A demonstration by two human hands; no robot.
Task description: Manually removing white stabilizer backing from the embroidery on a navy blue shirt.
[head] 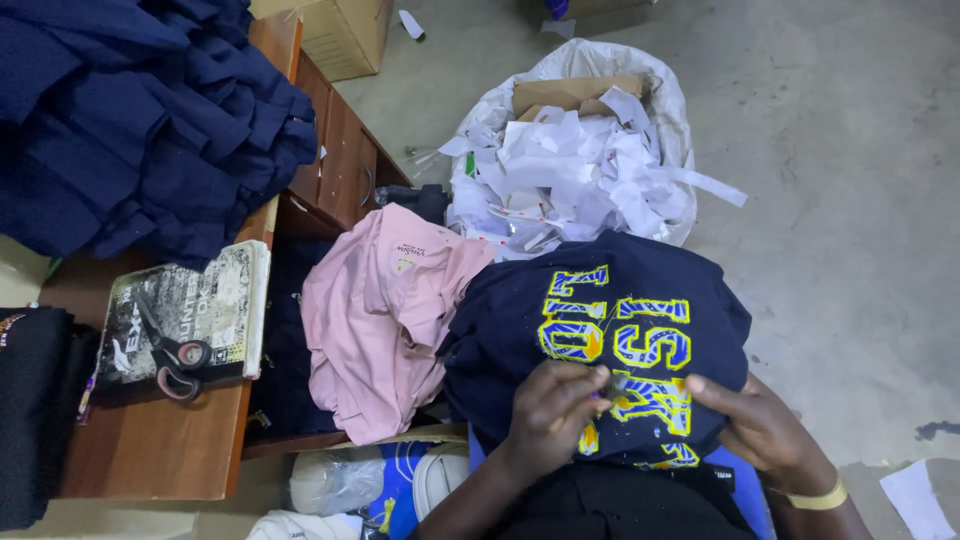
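Head view, looking down at a seated person's lap. Largest in view is a heap of navy garments (140,120), too tangled to be counted, piled on a brown wooden desk (160,450). Next in size, one white sack (680,110) is seen on the concrete floor, filled with paper offcuts and a piece of cardboard. One navy shirt (600,340) with yellow-and-blue printed letters is spread over the lap, and one pink shirt (385,315) is draped just beside it, over an open drawer. One worn book (190,315) lies on the desk, with one pair of scissors (170,350) resting on it.

Two hands are counted. The left hand (550,410) is closed to a pinch on the print, something small and pale apparently held at the fingertips (too small to be identified). The right hand (760,425) is curled shut on the shirt's edge, the cloth gripped.

As a judgement, the picking is best done with the cloth kept taut by the right hand, so that only the print's surface is lifted and the knit is not pulled.
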